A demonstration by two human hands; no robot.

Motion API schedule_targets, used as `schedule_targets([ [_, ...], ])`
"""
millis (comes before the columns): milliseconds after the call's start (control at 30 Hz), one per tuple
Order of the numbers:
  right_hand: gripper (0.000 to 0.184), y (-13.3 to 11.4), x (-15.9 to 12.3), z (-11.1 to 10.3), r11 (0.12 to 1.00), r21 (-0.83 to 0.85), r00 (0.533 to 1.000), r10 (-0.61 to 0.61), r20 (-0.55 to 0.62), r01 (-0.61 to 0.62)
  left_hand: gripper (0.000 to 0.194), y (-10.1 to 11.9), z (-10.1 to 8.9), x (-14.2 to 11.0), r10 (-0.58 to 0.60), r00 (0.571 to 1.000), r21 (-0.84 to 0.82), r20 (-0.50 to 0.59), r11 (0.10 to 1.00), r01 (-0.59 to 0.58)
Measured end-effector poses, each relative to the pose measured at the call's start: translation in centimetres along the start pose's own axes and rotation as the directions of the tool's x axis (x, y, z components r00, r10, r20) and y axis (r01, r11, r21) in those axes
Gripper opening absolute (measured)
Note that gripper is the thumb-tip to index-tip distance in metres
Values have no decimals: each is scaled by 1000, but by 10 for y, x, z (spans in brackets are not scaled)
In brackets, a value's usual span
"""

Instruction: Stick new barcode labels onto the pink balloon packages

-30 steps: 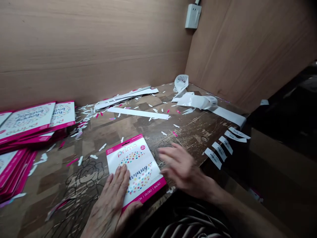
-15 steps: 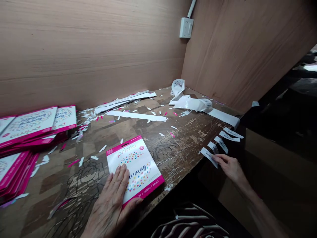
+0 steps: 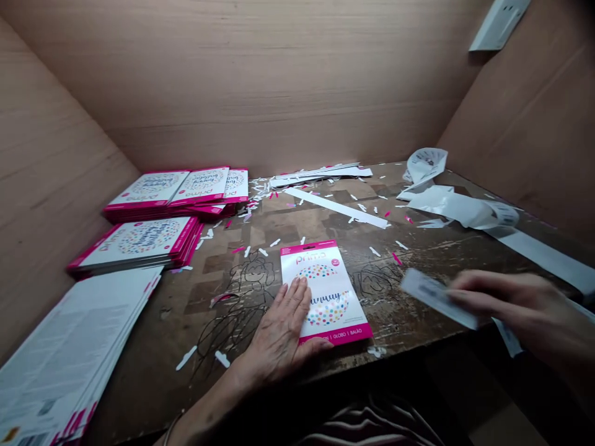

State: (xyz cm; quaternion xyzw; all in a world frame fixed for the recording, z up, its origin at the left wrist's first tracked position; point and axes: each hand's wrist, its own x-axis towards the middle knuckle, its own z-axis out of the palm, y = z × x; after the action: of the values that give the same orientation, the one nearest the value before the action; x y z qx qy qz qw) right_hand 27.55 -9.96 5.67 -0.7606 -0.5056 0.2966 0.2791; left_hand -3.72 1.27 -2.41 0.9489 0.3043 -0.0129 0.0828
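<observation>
Right hand (image 3: 515, 310): thumb and fingers pinched together on one end of a white label (image 3: 430, 294) — hand blurred, reaching in from the right edge, label extended towards the packet and apart from it.
Left hand (image 3: 280, 331): laid flat, palm down, fingers straight and close together, thumb angled out along the packet's lower pink band.
Dotted packet (image 3: 330, 275): face up under the left hand, near the front edge of the worktable (image 3: 190, 310).
Packet stacks (image 3: 144, 241): left side — white and pink.
Label tape (image 3: 458, 204): crumpled, back right.
</observation>
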Motion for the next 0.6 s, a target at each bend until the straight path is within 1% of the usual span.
schedule_targets([
  [33, 31, -21, 18, 14, 998, 53, 982, -42, 182, 32, 89, 0, 0, 0, -3, 1000, -22, 11, 1000, 4],
  [67, 29, -38, 36, 29, 993, 96, 947, -96, 306, 70, 89, 1, 0, -1, -8, 1000, -43, 21, 999, 9],
  [100, 29, -52, 52, 46, 985, 141, 905, -145, 400, 95, 89, 1, 0, -1, -12, 1000, -66, 28, 998, 14],
  [133, 27, -61, 67, 62, 984, 151, 869, -152, 471, 90, 90, 2, 0, -2, -18, 999, -91, 31, 996, 21],
  [200, 26, -70, 91, 90, 984, 157, 809, -162, 565, 88, 94, 2, 1, -3, -47, 999, -149, 18, 988, 49],
  [267, 25, -69, 106, 109, 983, 157, 772, -171, 613, 93, 100, 3, 3, -4, -85, 996, -209, -13, 975, 80],
  [300, 24, -67, 111, 116, 983, 153, 761, -177, 624, 103, 102, 3, 4, -4, -99, 995, -234, -32, 968, 89],
  [400, 23, -62, 118, 124, 983, 105, 742, -181, 645, 148, 102, 3, 6, -6, -100, 991, -271, -89, 960, 72],
  [467, 23, -60, 120, 125, 983, 69, 740, -175, 650, 172, 103, 3, 7, -7, -85, 990, -270, -115, 961, 52],
  [600, 24, -60, 123, 125, 973, 6, 760, -184, 623, 231, 102, 1, 9, -8, -57, 991, -266, -121, 964, 23],
])
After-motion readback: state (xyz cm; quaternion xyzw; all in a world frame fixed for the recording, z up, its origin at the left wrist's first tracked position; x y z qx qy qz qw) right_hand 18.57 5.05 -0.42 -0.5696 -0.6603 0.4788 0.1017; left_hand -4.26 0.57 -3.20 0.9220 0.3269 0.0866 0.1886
